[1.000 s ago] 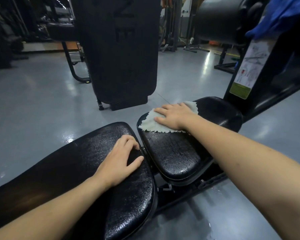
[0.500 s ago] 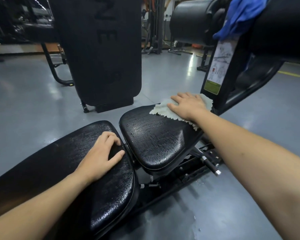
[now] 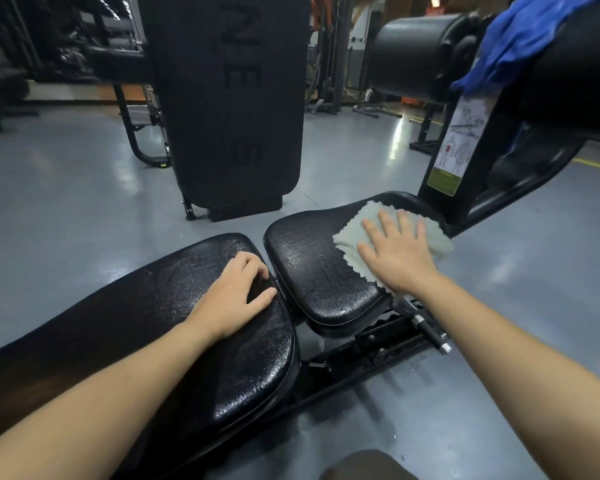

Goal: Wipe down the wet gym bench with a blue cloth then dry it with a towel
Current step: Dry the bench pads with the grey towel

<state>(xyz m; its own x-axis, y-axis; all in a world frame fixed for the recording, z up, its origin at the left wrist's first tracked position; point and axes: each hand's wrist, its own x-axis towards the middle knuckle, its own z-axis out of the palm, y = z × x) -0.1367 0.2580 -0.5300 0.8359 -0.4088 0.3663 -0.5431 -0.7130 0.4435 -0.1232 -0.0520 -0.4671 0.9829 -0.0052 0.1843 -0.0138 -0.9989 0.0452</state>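
On the seat pad [image 3: 312,271], right hand [image 3: 395,258] presses flat a pale towel [image 3: 371,220]

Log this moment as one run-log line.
right hand flat on pale towel | seat pad wet | left hand braces long pad

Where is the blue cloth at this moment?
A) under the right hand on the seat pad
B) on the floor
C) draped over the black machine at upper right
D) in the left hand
C: the blue cloth hangs over the black machine at upper right, while the right hand presses a pale grey towel on the seat pad.
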